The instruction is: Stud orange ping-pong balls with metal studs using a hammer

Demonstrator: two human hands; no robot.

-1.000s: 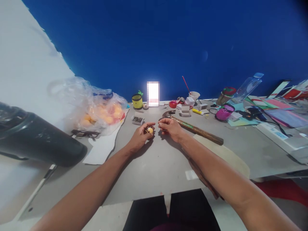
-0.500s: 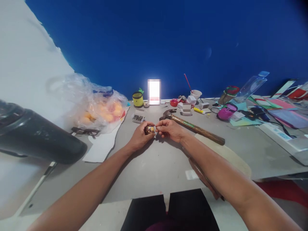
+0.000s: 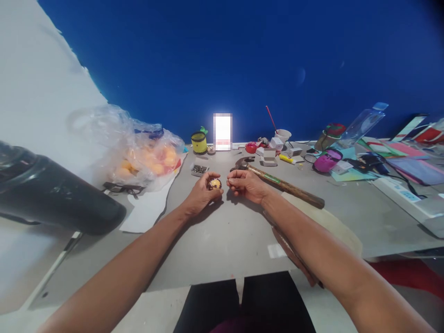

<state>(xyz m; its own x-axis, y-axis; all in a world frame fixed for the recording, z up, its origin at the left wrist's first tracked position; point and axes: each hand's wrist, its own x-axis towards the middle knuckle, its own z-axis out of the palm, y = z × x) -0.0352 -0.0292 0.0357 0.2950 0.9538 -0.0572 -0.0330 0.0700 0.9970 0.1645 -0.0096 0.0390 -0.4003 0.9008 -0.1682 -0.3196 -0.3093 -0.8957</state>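
A small round ball [image 3: 215, 184] with an orange-yellow patch and shiny, dark metallic covering sits in my left hand [image 3: 203, 193]. Thumb and fingers curl around its sides, and the orange patch faces toward the right. Just right of it, my right hand [image 3: 247, 186] is closed in a pinch, fingertips a short gap from the ball. Whatever lies between those fingertips is too small to make out. Behind my left hand stands a small open box [image 3: 199, 169] of little shiny metal pieces. A claw hammer [image 3: 277, 182] lies behind and beyond my right hand.
A plastic bag [image 3: 152, 157] of orange balls, glasses [image 3: 123, 188] and a large dark cylinder [image 3: 58, 194] stand left. Toward the back are a yellow-green container [image 3: 199, 143], a bright phone-like screen [image 3: 222, 132] and a white cup [image 3: 282, 136]. Papers and a power strip lie right.
My right hand has drawn slightly away from the ball, widening the gap. The ball has turned in my left hand, so more of its orange patch shows.
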